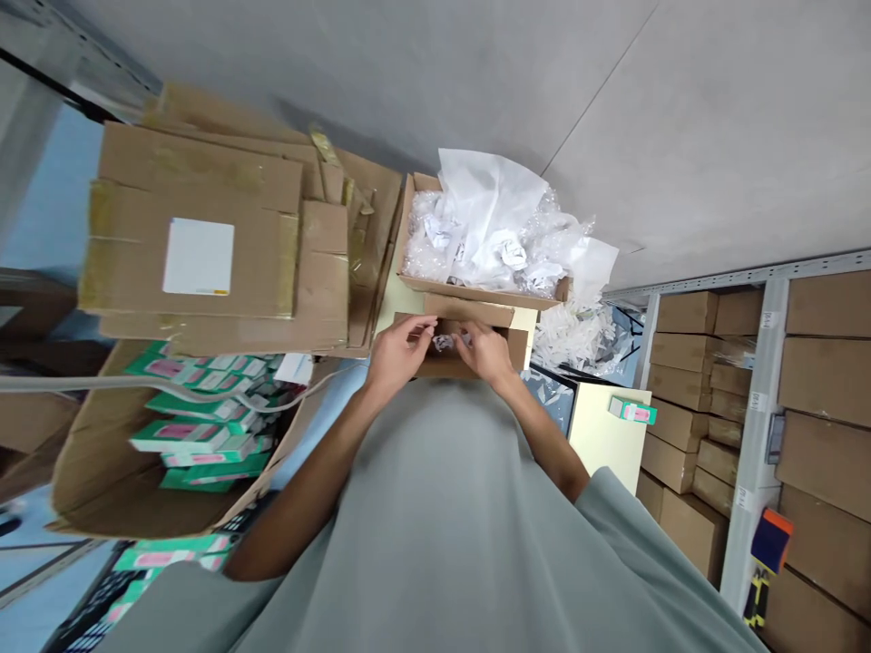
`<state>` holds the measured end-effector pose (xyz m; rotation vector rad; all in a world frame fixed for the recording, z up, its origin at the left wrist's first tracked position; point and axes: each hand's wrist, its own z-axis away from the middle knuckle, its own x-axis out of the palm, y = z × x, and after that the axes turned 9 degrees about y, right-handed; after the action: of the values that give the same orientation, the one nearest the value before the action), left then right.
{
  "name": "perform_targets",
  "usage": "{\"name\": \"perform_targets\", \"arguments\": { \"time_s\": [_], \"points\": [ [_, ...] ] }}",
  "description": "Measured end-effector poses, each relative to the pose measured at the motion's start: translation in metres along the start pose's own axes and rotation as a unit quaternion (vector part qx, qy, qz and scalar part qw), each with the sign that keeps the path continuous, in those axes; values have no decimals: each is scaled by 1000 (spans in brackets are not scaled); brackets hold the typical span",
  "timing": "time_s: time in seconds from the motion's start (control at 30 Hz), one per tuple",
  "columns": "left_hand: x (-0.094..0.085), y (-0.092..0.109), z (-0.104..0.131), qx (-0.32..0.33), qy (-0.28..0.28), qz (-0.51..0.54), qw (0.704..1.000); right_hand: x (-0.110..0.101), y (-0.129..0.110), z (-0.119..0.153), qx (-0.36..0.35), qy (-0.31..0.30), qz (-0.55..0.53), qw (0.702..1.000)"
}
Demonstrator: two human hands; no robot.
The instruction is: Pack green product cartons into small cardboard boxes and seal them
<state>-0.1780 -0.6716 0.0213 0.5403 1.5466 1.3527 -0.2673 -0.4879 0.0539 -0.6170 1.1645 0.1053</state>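
Note:
A small open cardboard box (469, 311) stands in front of my body with its flaps folded out. Inside it, between my two hands, lies a small crumpled whitish thing (444, 343) that is too small to name. My left hand (401, 352) is at the left part of the box, thumb and fingertips drawn together. Whatever sits in that pinch cannot be made out. Over the right part of the box, my right hand (486, 352) has its fingers curled in close to the crumpled thing. Its fingertips are partly hidden.
Behind is a cardboard tray (476, 292) of bubble wrap and white paper. Flattened cartons (272, 263) are stacked left, above a large carton (88, 472) of green-and-white boxes. One green box (632, 410) lies on a pale surface at right, near shelves of cartons (826, 363).

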Motion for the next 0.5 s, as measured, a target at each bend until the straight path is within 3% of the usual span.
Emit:
{"name": "perform_targets", "arguments": {
  "time_s": [0.13, 0.23, 0.37, 0.5],
  "points": [
    [-7, 20, -11, 29, 46, -5, 999, -48, 7, -21, 11, 129, 10, 992],
    [-7, 38, -25, 52, 59, -16, 997, -84, 19, -57, 52, 172, 56, 982],
    [-2, 55, -37, 80, 65, -16, 995, -105, 25, -105, 87, 110, 115, 983],
    [0, 58, -36, 82, 66, -10, 994, -104, 18, -123, 100, 62, 140, 983]
  ]
}}
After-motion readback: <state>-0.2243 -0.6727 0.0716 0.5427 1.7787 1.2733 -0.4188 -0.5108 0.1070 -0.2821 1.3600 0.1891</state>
